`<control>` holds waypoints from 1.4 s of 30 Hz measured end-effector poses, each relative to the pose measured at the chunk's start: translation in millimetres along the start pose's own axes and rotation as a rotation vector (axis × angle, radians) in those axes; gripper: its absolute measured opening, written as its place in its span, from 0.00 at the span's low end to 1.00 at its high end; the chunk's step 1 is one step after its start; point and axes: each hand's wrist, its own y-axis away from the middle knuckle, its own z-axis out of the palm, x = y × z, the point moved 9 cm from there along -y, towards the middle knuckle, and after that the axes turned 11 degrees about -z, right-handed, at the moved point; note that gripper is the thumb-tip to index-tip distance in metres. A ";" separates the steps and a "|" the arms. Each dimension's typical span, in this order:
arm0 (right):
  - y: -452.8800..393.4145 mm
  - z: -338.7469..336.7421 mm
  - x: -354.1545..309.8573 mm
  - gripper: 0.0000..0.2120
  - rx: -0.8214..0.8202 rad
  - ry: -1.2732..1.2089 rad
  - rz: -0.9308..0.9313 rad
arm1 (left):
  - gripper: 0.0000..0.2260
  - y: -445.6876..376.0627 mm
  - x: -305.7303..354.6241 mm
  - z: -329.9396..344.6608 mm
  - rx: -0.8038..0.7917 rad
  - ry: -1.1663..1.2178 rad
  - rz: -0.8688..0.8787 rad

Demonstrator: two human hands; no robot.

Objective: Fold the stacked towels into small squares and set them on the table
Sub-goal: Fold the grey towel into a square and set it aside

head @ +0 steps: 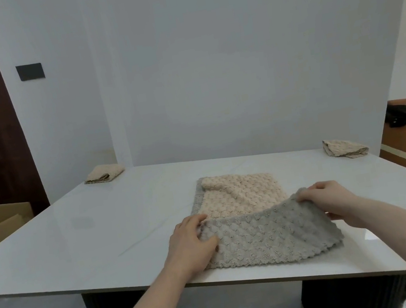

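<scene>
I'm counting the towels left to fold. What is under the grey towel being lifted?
Under the grey towel, held by the left hand and right hand, lies a beige towel. Its near part is covered, and anything beneath it is hidden.

In front of you a knobbly towel, beige on one face and grey on the other, lies half-folded on the table. Two folded beige towels sit at the far left and far right corners.

No text, label, brand, number or sign could be read anywhere in the view.
</scene>
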 end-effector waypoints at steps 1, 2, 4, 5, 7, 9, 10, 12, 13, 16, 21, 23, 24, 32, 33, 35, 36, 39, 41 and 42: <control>1.4 2.8 -8.9 0.15 -0.001 -0.030 -0.013 | 0.26 -0.9 -2.0 -2.1 0.009 0.043 -0.010; 3.1 6.4 -18.2 0.15 -0.007 -0.061 -0.023 | 0.24 -1.4 -3.6 -4.2 0.017 0.085 -0.020; 6.0 15.8 -37.0 0.14 -0.032 -0.117 -0.038 | 0.21 -2.3 -6.5 -7.1 0.027 0.154 -0.038; 7.0 21.4 -45.9 0.14 -0.048 -0.139 -0.045 | 0.20 -3.2 -8.2 -7.6 0.029 0.180 -0.046; 7.9 34.9 -62.7 0.13 -0.081 -0.180 -0.061 | 0.17 -3.8 -9.7 -8.3 0.027 0.211 -0.052; 8.0 50.7 -77.9 0.11 -0.106 -0.226 -0.087 | 0.15 -3.5 -9.5 -10.5 0.037 0.221 -0.050; 7.7 59.3 -84.6 0.11 -0.112 -0.252 -0.099 | 0.15 -3.2 -8.9 -11.3 0.041 0.225 -0.047; 7.2 77.8 -94.4 0.11 -0.121 -0.283 -0.111 | 0.14 -2.7 -8.9 -11.7 0.045 0.231 -0.046; 6.5 87.4 -97.0 0.11 -0.122 -0.288 -0.111 | 0.13 -1.9 -8.7 -12.7 0.046 0.238 -0.054; 7.1 115.2 -101.7 0.11 -0.135 -0.307 -0.101 | 0.12 0.4 -8.3 -15.3 0.047 0.290 -0.060; 15.5 148.6 -107.1 0.10 -0.146 -0.349 -0.109 | 0.08 -0.3 -4.5 -20.2 0.080 0.364 -0.028; 16.1 157.8 -105.6 0.08 -0.153 -0.350 -0.112 | 0.11 0.7 -3.2 -21.0 0.055 0.410 -0.028; 17.3 161.3 -104.7 0.08 -0.161 -0.350 -0.110 | 0.14 2.2 -0.9 -21.8 0.045 0.414 -0.018; 36.8 127.6 -95.0 0.05 0.037 -0.064 -0.513 | 0.11 -5.5 -6.2 -17.0 0.111 0.256 -0.014; 40.7 118.0 -89.9 0.06 0.091 0.046 -0.593 | 0.11 -6.2 -7.2 -16.8 0.115 0.242 -0.022; 47.4 108.8 -73.0 0.06 0.118 0.173 -0.699 | 0.10 -6.0 -7.7 -15.2 0.120 0.207 -0.030; 50.4 110.0 -63.4 0.06 0.094 0.223 -0.734 | 0.09 -4.9 -6.3 -14.4 0.125 0.174 -0.024; 53.5 122.4 -40.0 0.09 0.018 0.353 -0.770 | 0.07 -1.3 0.6 -15.5 0.166 0.101 0.046; 53.7 127.4 -38.6 0.11 0.016 0.426 -0.797 | 0.09 4.7 10.0 -18.8 0.192 0.101 0.151; 53.7 130.0 -39.3 0.13 0.009 0.463 -0.801 | 0.13 8.4 16.1 -16.9 0.178 0.075 0.217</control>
